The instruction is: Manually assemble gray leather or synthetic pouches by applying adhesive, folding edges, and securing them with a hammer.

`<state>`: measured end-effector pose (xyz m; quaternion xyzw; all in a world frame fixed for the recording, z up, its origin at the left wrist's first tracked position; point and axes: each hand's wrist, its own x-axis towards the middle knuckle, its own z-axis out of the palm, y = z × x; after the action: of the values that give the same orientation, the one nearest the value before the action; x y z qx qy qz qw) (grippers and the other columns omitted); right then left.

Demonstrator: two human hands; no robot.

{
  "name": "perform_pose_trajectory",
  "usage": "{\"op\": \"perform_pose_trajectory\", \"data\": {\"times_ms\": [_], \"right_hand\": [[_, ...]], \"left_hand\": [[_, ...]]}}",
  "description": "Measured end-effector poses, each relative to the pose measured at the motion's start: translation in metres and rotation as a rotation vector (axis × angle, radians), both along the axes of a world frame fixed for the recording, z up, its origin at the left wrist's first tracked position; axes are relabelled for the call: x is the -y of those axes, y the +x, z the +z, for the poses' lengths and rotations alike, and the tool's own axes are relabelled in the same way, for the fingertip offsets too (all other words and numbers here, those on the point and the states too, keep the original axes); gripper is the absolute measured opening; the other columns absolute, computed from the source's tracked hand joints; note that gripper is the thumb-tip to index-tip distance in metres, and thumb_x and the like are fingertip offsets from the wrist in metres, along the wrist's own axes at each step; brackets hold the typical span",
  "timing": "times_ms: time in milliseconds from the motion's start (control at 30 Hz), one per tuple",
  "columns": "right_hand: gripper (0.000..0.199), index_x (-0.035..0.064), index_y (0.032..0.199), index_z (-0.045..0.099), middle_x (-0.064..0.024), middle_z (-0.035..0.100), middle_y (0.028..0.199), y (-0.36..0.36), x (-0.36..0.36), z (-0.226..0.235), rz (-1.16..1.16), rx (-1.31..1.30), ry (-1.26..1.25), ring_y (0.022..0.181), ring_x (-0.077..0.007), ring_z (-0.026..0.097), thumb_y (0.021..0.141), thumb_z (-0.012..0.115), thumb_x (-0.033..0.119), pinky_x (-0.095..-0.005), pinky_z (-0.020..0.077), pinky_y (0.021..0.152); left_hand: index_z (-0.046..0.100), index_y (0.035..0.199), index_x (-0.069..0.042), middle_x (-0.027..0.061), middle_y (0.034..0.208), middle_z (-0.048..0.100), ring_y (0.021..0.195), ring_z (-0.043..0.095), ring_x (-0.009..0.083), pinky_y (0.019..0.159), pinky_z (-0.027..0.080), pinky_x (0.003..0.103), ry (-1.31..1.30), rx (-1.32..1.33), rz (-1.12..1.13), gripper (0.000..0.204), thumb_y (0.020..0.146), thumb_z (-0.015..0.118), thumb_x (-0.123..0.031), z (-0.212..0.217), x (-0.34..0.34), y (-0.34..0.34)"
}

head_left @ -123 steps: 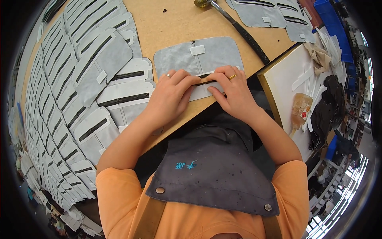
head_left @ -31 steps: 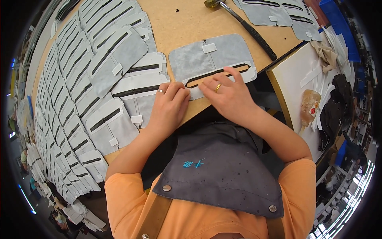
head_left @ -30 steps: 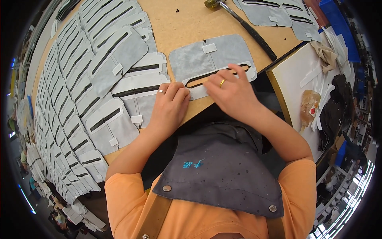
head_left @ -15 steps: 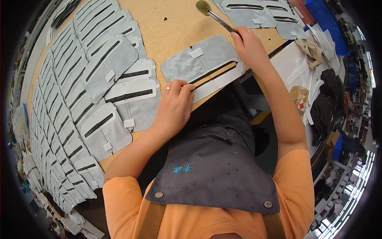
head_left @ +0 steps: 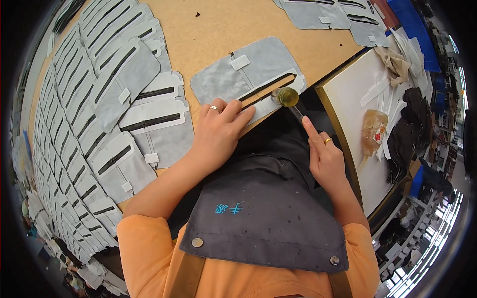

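A grey leather-like panel (head_left: pixel 268 54) lies at the table's near edge, with a long black-edged slot and a white strip along its near side. My left hand (head_left: pixel 217 130) holds it down at its near-left end, fingers bent onto the strip beside the slot. In my right hand (head_left: pixel 325 159) is a mallet (head_left: pixel 286 97), gripped by its thin metal handle with the index finger along it. The translucent yellow-green mallet head is at the strip near the slot's right part; I cannot tell if it touches. A small white tag (head_left: pixel 240 62) sits on the panel.
Overlapping rows of similar slotted panels (head_left: pixel 134 69) cover the left of the table (head_left: pixel 218 25). More panels (head_left: pixel 318 17) lie at the far right. On a white side surface (head_left: pixel 348 94) are a clear bottle (head_left: pixel 373 130), black pieces (head_left: pixel 410 129) and pale scraps. A blue bin (head_left: pixel 412 30) stands behind.
My right hand has come down and toward me, bringing the mallet head from raised above the table to the panel's near strip. The left hand stays on the panel; the view has shifted slightly.
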<state>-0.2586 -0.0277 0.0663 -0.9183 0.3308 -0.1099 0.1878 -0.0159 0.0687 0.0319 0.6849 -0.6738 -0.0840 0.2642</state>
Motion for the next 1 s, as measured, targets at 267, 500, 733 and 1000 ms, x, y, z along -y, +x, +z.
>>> {"op": "perform_pose_trajectory", "data": {"times_ms": [267, 500, 733, 1000], "right_hand": [[0.063, 0.0210, 0.144, 0.046, -0.0068, 0.045, 0.072, -0.002, -0.001, -0.009, 0.014, 0.026, -0.015, 0.050, -0.0208, 0.049, 0.087, 0.057, -0.001, -0.0337, 0.0457, 0.047], [0.064, 0.0211, 0.144, 0.046, -0.0070, 0.045, 0.072, -0.003, 0.000, -0.012, 0.022, 0.044, -0.024, 0.049, -0.0208, 0.048, 0.085, 0.057, -0.001, -0.0336, 0.0450, 0.046], [0.066, 0.0220, 0.144, 0.045, -0.0073, 0.045, 0.073, -0.005, 0.003, -0.017, 0.033, 0.067, -0.012, 0.049, -0.0208, 0.048, 0.084, 0.057, -0.002, -0.0335, 0.0449, 0.046], [0.065, 0.0222, 0.144, 0.045, -0.0072, 0.046, 0.072, -0.006, 0.006, -0.017, 0.055, 0.071, -0.035, 0.049, -0.0207, 0.049, 0.085, 0.058, -0.001, -0.0334, 0.0457, 0.045]], "left_hand": [[0.060, 0.113, -0.008, 0.0089, 0.101, 0.058, 0.091, 0.053, 0.0285, 0.081, 0.039, 0.040, -0.016, -0.144, 0.127, 0.031, 0.082, 0.066, -0.007, 0.001, 0.009, -0.005], [0.059, 0.112, -0.008, 0.0083, 0.094, 0.055, 0.090, 0.052, 0.0266, 0.081, 0.037, 0.036, 0.154, -0.278, 0.125, 0.031, 0.083, 0.065, -0.007, 0.008, 0.016, -0.005], [0.063, 0.115, -0.009, 0.0060, 0.093, 0.054, 0.090, 0.050, 0.0238, 0.081, 0.035, 0.037, 0.162, -0.291, 0.106, 0.033, 0.083, 0.061, -0.002, 0.011, 0.020, -0.006], [0.060, 0.125, -0.011, 0.0042, 0.102, 0.056, 0.093, 0.051, 0.0253, 0.082, 0.039, 0.038, 0.037, 0.162, 0.050, 0.046, 0.081, 0.061, -0.001, 0.000, 0.009, -0.020]]}}
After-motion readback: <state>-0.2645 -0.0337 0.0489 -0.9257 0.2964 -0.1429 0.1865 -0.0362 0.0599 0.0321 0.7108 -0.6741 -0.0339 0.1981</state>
